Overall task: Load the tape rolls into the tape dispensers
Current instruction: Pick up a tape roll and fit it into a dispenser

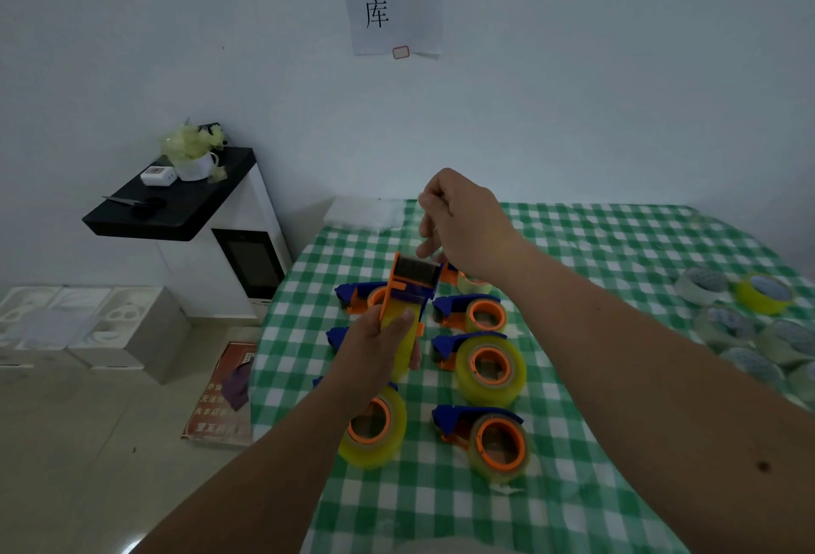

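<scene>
In the head view, the left hand (383, 350) at the middle of the frame grips a yellow tape roll (403, 348) loaded in an orange and blue dispenser (412, 284), fingers curled round the roll and thumb laid along its face, the dispenser's head tilted up and away. Just above it the right hand (463, 222) has its fingers curled and pressed together, seemingly pinching a clear strip of tape (427, 218) drawn up from the dispenser; the strip is faint and hard to make out. Below and around the hands, on the green checked tablecloth (595, 253), lie seven more dispensers in two columns, partly hidden by the arms; the clearest are one with a thick yellow roll (491, 370) at centre right and two near the lower middle (375, 428) (498, 445). At the right edge of the frame sits a cluster of about seven loose rolls (745, 324), one of them yellow (765, 293), the rest pale. At the upper left stands a black shelf (176, 205).
</scene>
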